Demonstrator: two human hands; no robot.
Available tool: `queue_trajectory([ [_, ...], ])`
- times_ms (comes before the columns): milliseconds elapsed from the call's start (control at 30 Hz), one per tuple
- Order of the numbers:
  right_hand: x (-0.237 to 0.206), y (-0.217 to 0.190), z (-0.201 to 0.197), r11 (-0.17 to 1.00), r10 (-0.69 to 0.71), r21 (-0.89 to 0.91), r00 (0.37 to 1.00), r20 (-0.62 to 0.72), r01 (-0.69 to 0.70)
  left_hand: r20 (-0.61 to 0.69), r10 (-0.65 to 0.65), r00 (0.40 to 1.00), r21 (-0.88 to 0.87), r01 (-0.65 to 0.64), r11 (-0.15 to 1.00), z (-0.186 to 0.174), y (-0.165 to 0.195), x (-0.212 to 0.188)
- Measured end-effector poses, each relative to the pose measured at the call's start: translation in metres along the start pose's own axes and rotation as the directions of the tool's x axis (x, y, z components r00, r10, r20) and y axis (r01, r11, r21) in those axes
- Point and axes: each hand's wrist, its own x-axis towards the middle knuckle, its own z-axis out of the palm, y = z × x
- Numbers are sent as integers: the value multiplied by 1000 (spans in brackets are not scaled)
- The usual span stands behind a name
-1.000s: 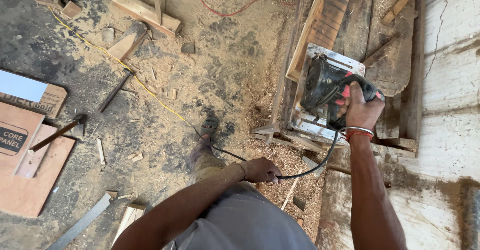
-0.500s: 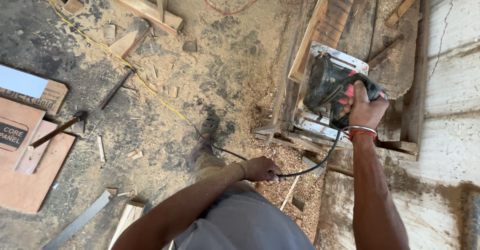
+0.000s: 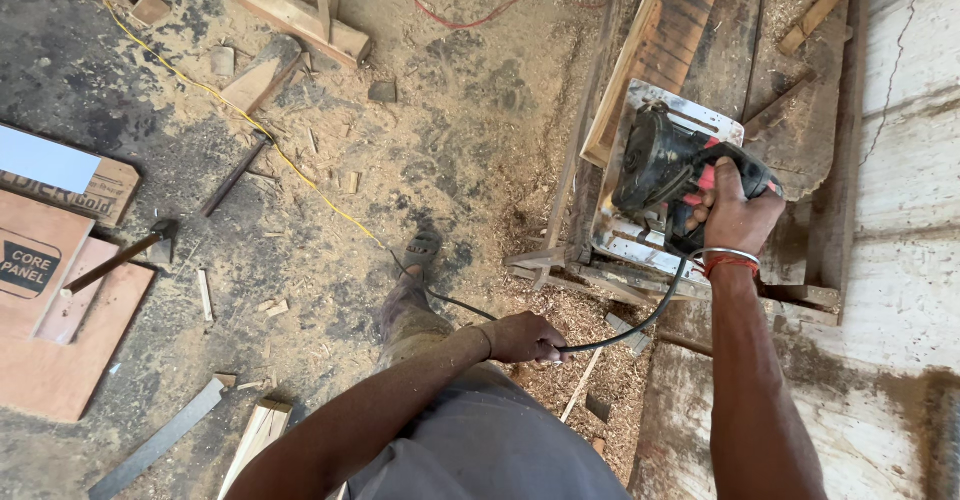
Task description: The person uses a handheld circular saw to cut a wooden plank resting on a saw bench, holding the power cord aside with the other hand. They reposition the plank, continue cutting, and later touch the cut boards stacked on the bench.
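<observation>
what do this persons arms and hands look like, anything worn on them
Both arms are bare, with no sleeves reaching the forearms and no gloves. The right hand has a silver bangle and a red band at its wrist. The left hand has a thin band at its wrist. No rings can be made out.

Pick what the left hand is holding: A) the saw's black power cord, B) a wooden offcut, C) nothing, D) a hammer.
A: the left hand is closed around the black power cord, which runs up to the circular saw that the right hand holds by its handle.
</observation>
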Motion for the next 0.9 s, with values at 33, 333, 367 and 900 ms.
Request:
queue_trajectory([
  [33, 1, 0, 0, 1000, 0, 1, 1000, 4, 0, -3, 7, 1000, -1, -7, 1000, 0, 0, 0],
  [333, 4, -1, -1, 1000, -20, 2, 999, 40, 19, -26, 23, 999, -14, -23, 1000, -1, 1, -1],
  [367, 4, -2, -1, 1000, -17, -2, 999, 37, 18, -31, 27, 999, -8, -27, 1000, -2, 1, -1],
  [900, 11, 0, 3, 1000, 6, -3, 1000, 20, -6, -81, 59, 995, 14, -59, 998, -5, 3, -3],
])
